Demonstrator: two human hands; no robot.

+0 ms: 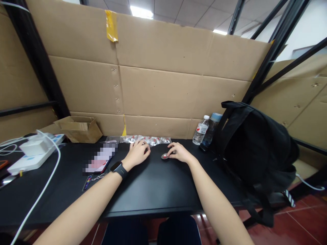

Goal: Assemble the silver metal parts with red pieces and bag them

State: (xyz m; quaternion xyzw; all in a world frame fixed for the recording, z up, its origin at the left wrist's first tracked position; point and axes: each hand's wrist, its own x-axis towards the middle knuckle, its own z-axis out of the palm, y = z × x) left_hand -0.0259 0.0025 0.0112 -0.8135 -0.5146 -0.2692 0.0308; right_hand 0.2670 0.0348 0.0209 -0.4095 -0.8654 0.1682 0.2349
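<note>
A small round silver disc with a red mark is at the black table's middle. My right hand has its thumb and fingertips on the disc's right edge, closed on it. Along the back of the table runs a row of clear plastic packets with several shiny, red-marked pieces in them. My left hand, with a dark watch on the wrist, reaches to the front of this row. Its fingers are curved and apart, with nothing visible in them. The hand covers part of the packets.
Left of my left hand lies a phone with a strap. An open cardboard box, a white power strip and cables are farther left. A water bottle, a blue-capped bottle and a black backpack stand right. Cardboard walls the back.
</note>
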